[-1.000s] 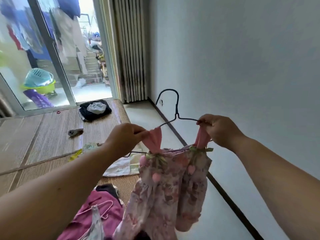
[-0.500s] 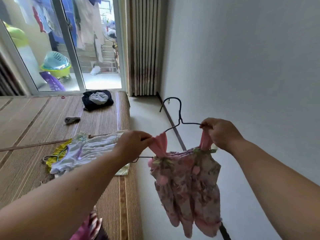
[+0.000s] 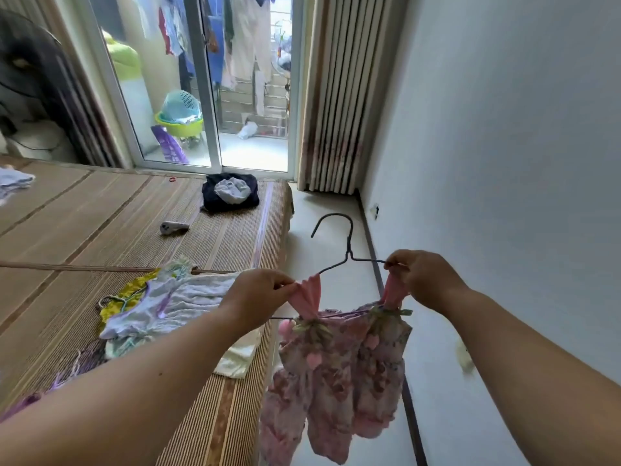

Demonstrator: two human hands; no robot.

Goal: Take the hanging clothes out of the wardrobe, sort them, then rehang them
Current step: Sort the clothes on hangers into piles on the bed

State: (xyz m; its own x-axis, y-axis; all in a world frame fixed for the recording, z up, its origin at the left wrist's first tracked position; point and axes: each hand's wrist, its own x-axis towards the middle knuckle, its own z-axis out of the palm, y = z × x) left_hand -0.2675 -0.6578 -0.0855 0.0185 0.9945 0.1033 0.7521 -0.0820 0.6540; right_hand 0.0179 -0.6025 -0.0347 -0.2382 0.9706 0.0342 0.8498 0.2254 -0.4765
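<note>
Pinching one pink strap (image 3: 307, 292) of a floral child's dress (image 3: 336, 364) with the left hand (image 3: 258, 294), thumb and fingers closed on the cloth at the arm of a dark wire hanger (image 3: 349, 243). Gripping the other strap (image 3: 393, 292) and the wire with the right hand (image 3: 423, 277), fingers curled. Held in mid-air over the pale floor (image 3: 322, 210), near the white wall (image 3: 504, 163). Lying on the woven mat (image 3: 84, 213) to the left: a heap of pale clothes (image 3: 174, 297), and farther back a dark bundle (image 3: 232, 193).
</note>
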